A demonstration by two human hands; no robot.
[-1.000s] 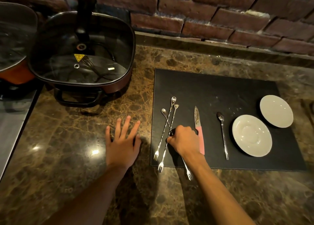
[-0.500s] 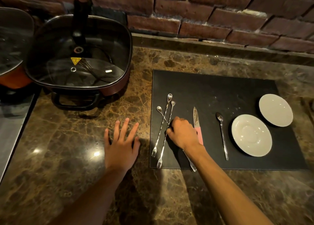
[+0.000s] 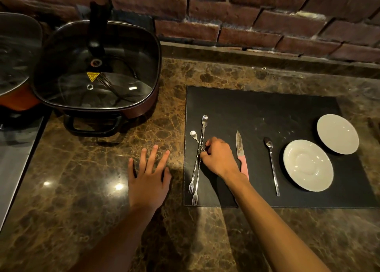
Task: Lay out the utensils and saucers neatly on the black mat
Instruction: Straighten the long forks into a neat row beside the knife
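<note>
Clearly, the crossed forks, lengthwise front-to-back on the mat, are pinched mid-shaft by the right hand; the left hand is spread flat, farther off.

The table is polished brown marble, veined and glossy enough to mirror lamp spots. The black mat looks like matt leather with a stitched edge. 2 saucers are smooth glazed white ceramic. The twisted forks and the spoon are shiny metal. The knife has a dull steel blade and pink plastic handle. The pot's lid is clear glass; the wall is rough brick.
</note>
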